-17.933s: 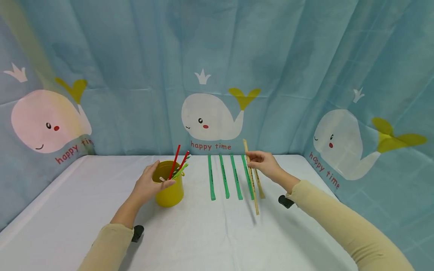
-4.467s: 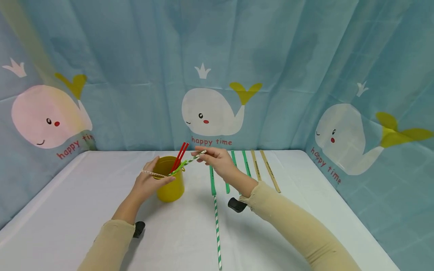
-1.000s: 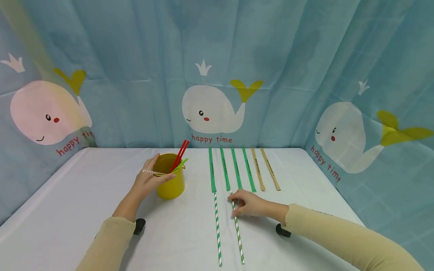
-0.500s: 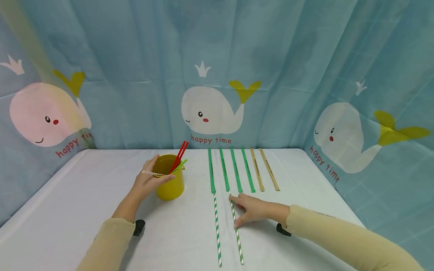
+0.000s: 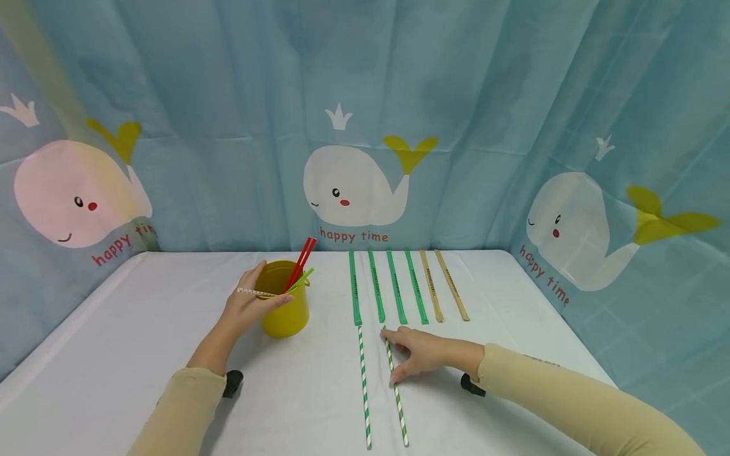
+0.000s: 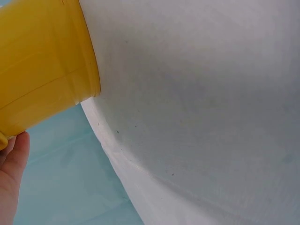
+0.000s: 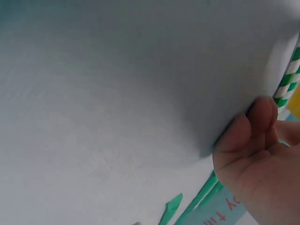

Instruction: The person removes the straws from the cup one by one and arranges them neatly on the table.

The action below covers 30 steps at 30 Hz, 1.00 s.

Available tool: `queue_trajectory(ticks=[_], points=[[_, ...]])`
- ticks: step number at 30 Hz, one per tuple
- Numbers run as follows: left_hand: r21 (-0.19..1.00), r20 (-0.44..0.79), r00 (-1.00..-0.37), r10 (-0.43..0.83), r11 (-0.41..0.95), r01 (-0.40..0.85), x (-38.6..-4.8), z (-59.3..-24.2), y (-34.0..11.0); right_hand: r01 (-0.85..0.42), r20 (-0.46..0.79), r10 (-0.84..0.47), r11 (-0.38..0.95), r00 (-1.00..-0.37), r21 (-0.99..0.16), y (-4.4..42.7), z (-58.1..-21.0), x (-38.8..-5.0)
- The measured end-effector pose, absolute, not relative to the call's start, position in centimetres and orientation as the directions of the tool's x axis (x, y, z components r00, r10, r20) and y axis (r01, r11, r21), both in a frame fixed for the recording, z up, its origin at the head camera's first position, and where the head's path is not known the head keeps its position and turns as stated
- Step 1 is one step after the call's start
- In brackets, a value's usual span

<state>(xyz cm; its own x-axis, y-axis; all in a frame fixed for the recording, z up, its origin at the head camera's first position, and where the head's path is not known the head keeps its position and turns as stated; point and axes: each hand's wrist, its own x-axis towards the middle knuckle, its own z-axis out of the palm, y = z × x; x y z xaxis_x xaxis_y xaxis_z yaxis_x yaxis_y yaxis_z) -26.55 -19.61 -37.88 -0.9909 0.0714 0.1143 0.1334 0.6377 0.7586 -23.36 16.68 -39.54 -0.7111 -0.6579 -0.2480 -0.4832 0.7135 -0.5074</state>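
In the head view my left hand (image 5: 248, 307) grips a yellow bucket (image 5: 285, 316) from its left side, thumb along the front rim. Two red straws (image 5: 300, 263), a light green straw (image 5: 302, 277) and a white patterned straw (image 5: 251, 291) stick out of it. My right hand (image 5: 422, 353) touches a green-and-white striped straw (image 5: 399, 405) lying on the table, forefinger at its far end and thumb lower down, spread apart. To its left lies another striped straw (image 5: 365, 392). The left wrist view shows the bucket wall (image 6: 42, 61) and a fingertip.
Beyond the striped straws, several green paper-wrapped straws (image 5: 355, 288) and two tan wrapped ones (image 5: 452, 285) lie side by side on the white table (image 5: 319, 392). A blue curtain (image 5: 239, 190) with whale prints hangs behind.
Earlier, my right hand laid down a tan wrapped straw. Two striped straws then left the bucket for the table. Within the last second, my right thumb has slid nearer along the second striped straw.
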Motion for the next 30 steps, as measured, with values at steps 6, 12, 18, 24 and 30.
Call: queue_trajectory(ticks=[6,12,18,24,30], points=[[0.756,0.119,-0.99,0.07,0.64,0.136,-26.5,-38.0,-19.7,-0.407,-0.256,-0.649,0.687,-0.717,-0.602,16.0,-38.4,-24.3],[0.762,0.112,-0.991,0.069,0.634,0.13,-26.4,-38.0,-19.6,-0.381,-0.167,-0.661,0.6,-0.732,-0.704,14.2,-36.7,-25.6],[0.769,0.108,-0.992,0.064,0.627,0.124,-26.3,-38.0,-19.6,-0.417,-0.022,-0.688,0.465,-0.726,-0.781,11.9,-35.6,-26.7],[0.761,0.113,-0.992,0.056,0.637,0.123,-26.5,-38.0,-19.5,-0.424,0.101,-0.665,0.344,-0.74,-0.838,9.2,-34.7,-27.2],[0.76,0.094,-0.994,0.048,0.642,0.103,-26.4,-37.8,-19.4,-0.375,0.127,-0.642,0.266,-0.756,-0.888,6.5,-34.4,-27.6]])
